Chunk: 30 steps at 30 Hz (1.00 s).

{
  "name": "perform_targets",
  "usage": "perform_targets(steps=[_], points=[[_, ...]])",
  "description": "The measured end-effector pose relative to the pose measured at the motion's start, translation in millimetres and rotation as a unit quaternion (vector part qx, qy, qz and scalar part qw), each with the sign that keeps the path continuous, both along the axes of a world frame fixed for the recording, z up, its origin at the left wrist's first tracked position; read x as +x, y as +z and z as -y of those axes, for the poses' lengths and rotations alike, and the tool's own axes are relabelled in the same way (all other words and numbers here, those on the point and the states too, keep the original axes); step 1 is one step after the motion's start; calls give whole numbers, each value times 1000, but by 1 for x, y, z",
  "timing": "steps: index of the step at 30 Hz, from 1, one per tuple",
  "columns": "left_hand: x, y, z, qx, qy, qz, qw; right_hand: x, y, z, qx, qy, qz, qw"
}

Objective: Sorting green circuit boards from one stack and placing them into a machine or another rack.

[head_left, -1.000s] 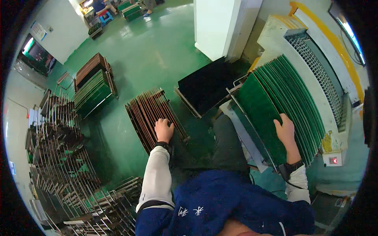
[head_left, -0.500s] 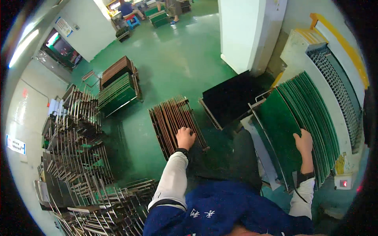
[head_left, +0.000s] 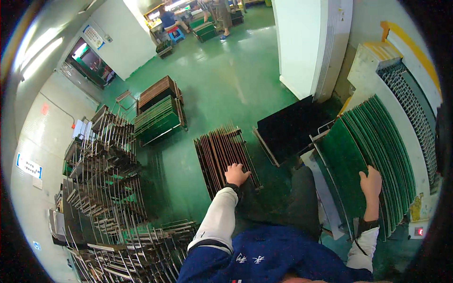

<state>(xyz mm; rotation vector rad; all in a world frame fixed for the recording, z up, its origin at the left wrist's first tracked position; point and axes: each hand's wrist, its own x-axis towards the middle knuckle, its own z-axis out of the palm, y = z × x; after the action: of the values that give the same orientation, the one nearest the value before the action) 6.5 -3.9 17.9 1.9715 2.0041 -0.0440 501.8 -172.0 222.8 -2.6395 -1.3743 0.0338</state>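
My left hand (head_left: 237, 175) rests on the near part of a floor rack (head_left: 206, 170) filled with upright, thin copper-edged panels (head_left: 221, 152). Its fingers are a little apart on the panel tops, with the thumb out to the right. On my right, a curved row of upright green panels (head_left: 380, 155) leans back in a stand. My right hand (head_left: 371, 186) grips the side edge of the frontmost green panel (head_left: 340, 148), thumb toward its face; some fingertips are hidden by the panels.
A black panel stack (head_left: 288, 125) lies beyond my knees, before a white pillar (head_left: 299, 47). Metal racks (head_left: 108, 165) crowd the left side. Another loaded rack (head_left: 160, 115) stands further off on the green floor. People (head_left: 171, 20) are at a far bench.
The whole view has shifted, so everything appears further right and lower. Both hands stay at the same panels, in nearly the same pose.
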Motion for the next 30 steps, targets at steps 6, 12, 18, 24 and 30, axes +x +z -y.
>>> perform_targets(steps=[6, 12, 18, 24, 30], points=[[-6, 7, 0, -53, 1, -8, 999, -4, 5, -8, -31, 13, -46, 998], [2, 10, -4, -59, 8, -8, 998, 9, -10, 1, -10, -5, 4, 1000], [-4, 7, -7, -59, 10, -15, 998, 13, -13, -2, -31, -8, 6, 999], [0, 12, -4, -30, 26, 9, 999, 8, -11, 0, -15, -8, 17, 1000], [0, 7, -2, 0, 44, 25, 999, 11, -13, 0, -10, 4, 27, 1000]])
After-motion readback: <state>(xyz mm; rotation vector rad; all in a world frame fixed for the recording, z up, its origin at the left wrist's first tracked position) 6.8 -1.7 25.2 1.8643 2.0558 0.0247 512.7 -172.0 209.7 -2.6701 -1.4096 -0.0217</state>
